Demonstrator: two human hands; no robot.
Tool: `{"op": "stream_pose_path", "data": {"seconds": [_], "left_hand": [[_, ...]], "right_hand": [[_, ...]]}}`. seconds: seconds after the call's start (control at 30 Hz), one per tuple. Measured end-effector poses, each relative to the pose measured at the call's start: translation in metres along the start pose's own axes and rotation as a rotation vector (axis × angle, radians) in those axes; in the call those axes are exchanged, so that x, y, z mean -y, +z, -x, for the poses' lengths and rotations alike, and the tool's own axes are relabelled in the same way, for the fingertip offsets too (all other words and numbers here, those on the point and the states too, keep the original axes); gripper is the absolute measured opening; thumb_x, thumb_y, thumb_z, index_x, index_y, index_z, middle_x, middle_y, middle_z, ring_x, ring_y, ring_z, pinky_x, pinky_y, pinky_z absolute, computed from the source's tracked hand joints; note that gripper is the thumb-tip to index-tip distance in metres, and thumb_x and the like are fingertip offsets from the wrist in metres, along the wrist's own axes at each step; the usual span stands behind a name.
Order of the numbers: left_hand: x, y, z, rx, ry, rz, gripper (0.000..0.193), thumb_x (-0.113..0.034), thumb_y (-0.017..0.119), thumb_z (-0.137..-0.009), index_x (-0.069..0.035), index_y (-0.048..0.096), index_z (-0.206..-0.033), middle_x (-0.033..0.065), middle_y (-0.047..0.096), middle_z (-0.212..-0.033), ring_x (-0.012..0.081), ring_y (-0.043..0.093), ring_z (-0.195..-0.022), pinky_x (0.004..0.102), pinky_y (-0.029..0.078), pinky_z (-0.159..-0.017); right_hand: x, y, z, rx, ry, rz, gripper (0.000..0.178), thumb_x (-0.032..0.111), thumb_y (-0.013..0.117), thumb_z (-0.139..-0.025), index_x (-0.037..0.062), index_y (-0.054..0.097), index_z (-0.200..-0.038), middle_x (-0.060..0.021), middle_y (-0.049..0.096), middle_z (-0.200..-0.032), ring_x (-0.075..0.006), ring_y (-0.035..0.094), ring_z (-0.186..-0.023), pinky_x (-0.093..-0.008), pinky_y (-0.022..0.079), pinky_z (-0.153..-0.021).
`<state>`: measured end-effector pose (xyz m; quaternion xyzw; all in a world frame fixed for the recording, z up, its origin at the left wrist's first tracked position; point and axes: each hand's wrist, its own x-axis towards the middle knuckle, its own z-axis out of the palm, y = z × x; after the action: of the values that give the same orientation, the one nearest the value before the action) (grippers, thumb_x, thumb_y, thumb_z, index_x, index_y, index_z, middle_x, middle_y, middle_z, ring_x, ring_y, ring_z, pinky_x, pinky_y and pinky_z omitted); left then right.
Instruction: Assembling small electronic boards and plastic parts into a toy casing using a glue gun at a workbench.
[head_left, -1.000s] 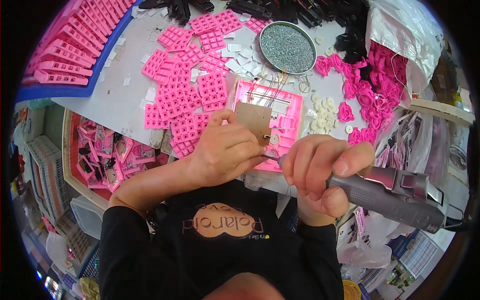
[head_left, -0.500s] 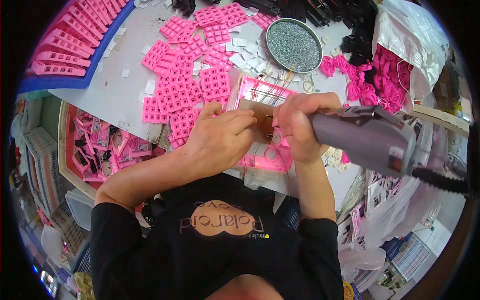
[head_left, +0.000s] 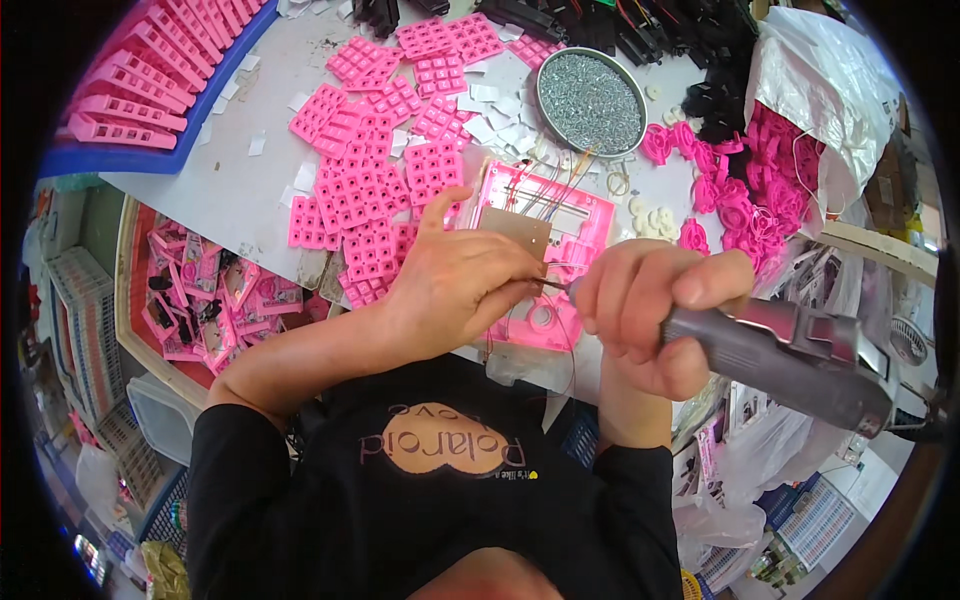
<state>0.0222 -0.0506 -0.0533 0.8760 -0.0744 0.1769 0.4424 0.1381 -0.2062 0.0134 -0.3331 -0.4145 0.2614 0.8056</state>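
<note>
Nearest, below the counter's edge, is the person's black printed T-shirt (head_left: 430, 520). The right hand (head_left: 655, 320) is wrapped around a thick grey electric screwdriver (head_left: 800, 370), whose thin bit points left. The left hand (head_left: 460, 285) has its thumb and forefinger brought together at the bit's tip, forefinger bent; whether they grip anything there cannot be told.

Just beyond and partly beneath the fingers, a shallow pink plastic casing (head_left: 594, 222) lies on the white-topped counter (head_left: 240, 190). A flat brown rectangular board (head_left: 513, 226) sits in it, partly covered by the left hand, with thin coloured wires (head_left: 543, 203) running above it.

To the left, overlapping pink plastic keypad sheets (head_left: 358, 190) are heaped; to the right are small white round pieces (head_left: 655, 222) and a pile of bright magenta ring-shaped parts (head_left: 755, 215) at the mouth of a white plastic bag (head_left: 825, 75).

Farther off stands a round dish (head_left: 541, 110) of tiny silvery metal pieces (head_left: 592, 102), beside scattered white paper squares (head_left: 480, 130). At the far left, a blue tray (head_left: 190, 155) holds a row of pink plastic shells (head_left: 130, 107). Black parts (head_left: 715, 100) fill the far edge.
</note>
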Motion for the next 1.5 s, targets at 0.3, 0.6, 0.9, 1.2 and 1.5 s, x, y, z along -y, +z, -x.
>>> {"op": "stream_pose_path", "data": {"seconds": [0.3,0.6,0.9,1.2,1.5], "left_hand": [[0.015,-0.013,-0.05,0.285,0.159,-0.011,0.013,-0.012,0.077,-0.079,-0.015,0.068,-0.089,-0.0021,0.068,-0.084,0.0185,0.067,-0.081,0.0537,0.034,-0.105],[0.102,0.028,-0.18,0.149,0.082,-0.732,0.016,-0.021,0.062,-0.082,-0.013,0.076,-0.081,0.0073,0.07,-0.09,0.0248,0.058,-0.099,0.0492,0.039,-0.083],[0.101,0.029,-0.178,0.289,0.051,-0.748,0.021,-0.031,0.066,-0.084,-0.014,0.073,-0.075,0.004,0.073,-0.082,0.0253,0.068,-0.081,0.0439,0.042,-0.081],[0.036,-0.04,-0.076,0.023,0.281,-0.415,0.008,-0.024,0.069,-0.086,-0.016,0.066,-0.086,-0.0012,0.062,-0.085,0.0201,0.059,-0.09,0.0462,0.035,-0.09],[0.016,-0.023,0.015,0.091,0.023,0.058,0.016,-0.011,0.079,-0.077,-0.015,0.069,-0.09,-0.0036,0.064,-0.08,0.0173,0.06,-0.081,0.0426,0.033,-0.087]], "right_hand": [[-0.003,-0.006,0.008,-0.03,-0.053,0.163,0.031,0.02,0.063,-0.097,0.0094,0.046,-0.121,0.0012,0.049,-0.058,-0.0123,0.045,-0.049,-0.0281,0.037,-0.044],[-0.024,-0.002,0.026,-0.121,0.044,0.097,0.031,0.007,0.066,-0.093,0.0019,0.047,-0.117,-0.0043,0.054,-0.069,-0.0122,0.05,-0.059,-0.0322,0.047,-0.058],[-0.037,0.016,0.028,-0.12,0.156,0.219,0.022,0.008,0.066,-0.091,0.0059,0.049,-0.105,-0.0034,0.049,-0.061,-0.0147,0.047,-0.053,-0.0324,0.041,-0.048],[-0.043,0.018,0.026,-0.057,0.19,0.347,0.023,-0.01,0.067,-0.077,0.0011,0.058,-0.096,-0.0073,0.055,-0.064,-0.0169,0.054,-0.055,-0.029,0.044,-0.053],[-0.02,0.015,0.0,0.02,0.07,-0.036,0.031,0.015,0.071,-0.091,0.0039,0.055,-0.115,-0.0051,0.054,-0.067,-0.0165,0.05,-0.057,-0.033,0.045,-0.053]]}}
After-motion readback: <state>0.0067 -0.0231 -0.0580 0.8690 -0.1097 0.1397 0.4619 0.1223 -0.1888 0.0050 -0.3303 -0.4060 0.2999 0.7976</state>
